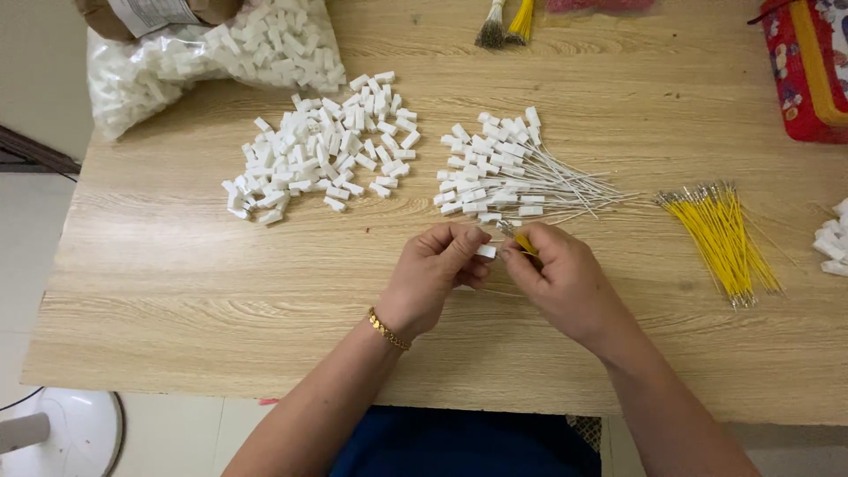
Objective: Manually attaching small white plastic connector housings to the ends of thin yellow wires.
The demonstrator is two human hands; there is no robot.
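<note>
Wooden tabletop point(177, 291): my left hand point(435, 269) pinches a white connector housing point(486, 251), my right hand point(556, 274) grips a yellow wire point(523, 240) at it. Finished pile point(512, 177) behind; many loose housings point(322, 146) and yellow wires point(720, 238) remain.

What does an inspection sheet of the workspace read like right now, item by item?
Surface: wooden table, light grain.
Job's things: left hand pinches a small white connector; right hand holds a yellow wire at it.
Clutter: loose white connector pile; pile of connectors with white wires; yellow wire bundle; clear bag of connectors; red box.
Grippers: both hands' fingers closed on their parts.
Cables: dark cord by the floor fan, lower left.
Surroundings: tiled floor, white fan base.
</note>
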